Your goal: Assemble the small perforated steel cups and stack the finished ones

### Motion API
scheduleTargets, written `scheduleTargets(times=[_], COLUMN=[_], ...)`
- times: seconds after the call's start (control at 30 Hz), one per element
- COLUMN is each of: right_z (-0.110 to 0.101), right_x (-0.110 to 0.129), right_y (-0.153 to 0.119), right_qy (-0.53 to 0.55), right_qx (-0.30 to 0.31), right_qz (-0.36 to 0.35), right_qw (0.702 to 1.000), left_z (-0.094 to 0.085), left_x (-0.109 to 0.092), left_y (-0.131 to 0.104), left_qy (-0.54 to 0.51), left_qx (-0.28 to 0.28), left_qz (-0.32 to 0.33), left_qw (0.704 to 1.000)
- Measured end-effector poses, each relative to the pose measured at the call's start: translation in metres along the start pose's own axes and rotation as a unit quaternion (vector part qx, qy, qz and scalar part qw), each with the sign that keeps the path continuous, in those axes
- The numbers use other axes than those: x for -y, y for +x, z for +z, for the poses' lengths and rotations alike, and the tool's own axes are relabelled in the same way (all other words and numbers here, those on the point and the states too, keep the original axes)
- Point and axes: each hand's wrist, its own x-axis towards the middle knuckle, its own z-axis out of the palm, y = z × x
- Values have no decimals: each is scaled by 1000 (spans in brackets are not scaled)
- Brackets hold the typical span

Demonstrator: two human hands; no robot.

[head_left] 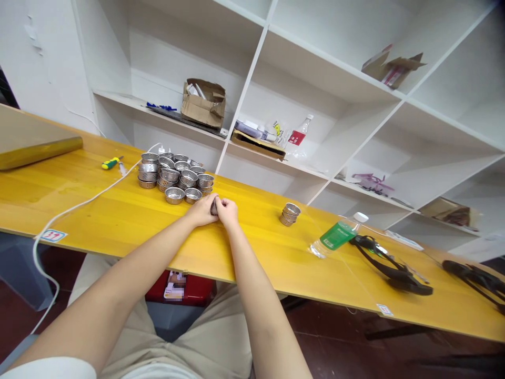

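Presently, findings at the bench are as follows.

Left hand: the left hand (203, 211) rests on the yellow table (118, 221), fingers curled around a small perforated metal cup (214, 206) from its left side.

Right hand: the right hand (228, 211) meets the left, fingers closed on the same cup from the right. Both hands are closed on it; how firmly cannot be judged.

Held item: the cup sits between the two hands, mostly hidden by fingers, low over the tabletop just short of its far half. Its axis cannot be read.

Key relation: the pile of metal cups (175, 179) lies just beyond and to the left of the hands, the nearest cups almost touching the left hand's knuckles. The left hand is clearly the nearer to it.

Second group: a short stack of cups (290, 213) stands to the right of the hands, apart from them, on the right hand's side.

Other items on table: a white cable (74, 208) trails along the left part; a yellow-handled screwdriver (111, 163) lies beyond it; a green-labelled plastic bottle (337, 235) lies on its side further right, beside black straps (389, 266).

Background: white shelving (335, 105) holds a cardboard box (203, 102) and sundry items.
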Motion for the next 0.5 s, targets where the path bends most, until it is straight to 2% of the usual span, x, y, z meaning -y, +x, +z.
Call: scheduleTargets(times=[0.23, 0.4, 0.5], right_z=[6, 6, 8], right_x=[0, -5, -12], right_y=[-6, -1, 5], right_qy=[1, 15, 63], right_qx=[29, 32, 41], right_qz=[-17, 0, 21], right_qw=[999, 999, 997], left_z=[4, 6, 5], left_x=[3, 4, 1], left_y=[0, 0, 0], left_qy=[-13, -16, 1], left_qx=[12, 12, 20], left_qz=[-11, -13, -26], left_qw=[1000, 1000, 999])
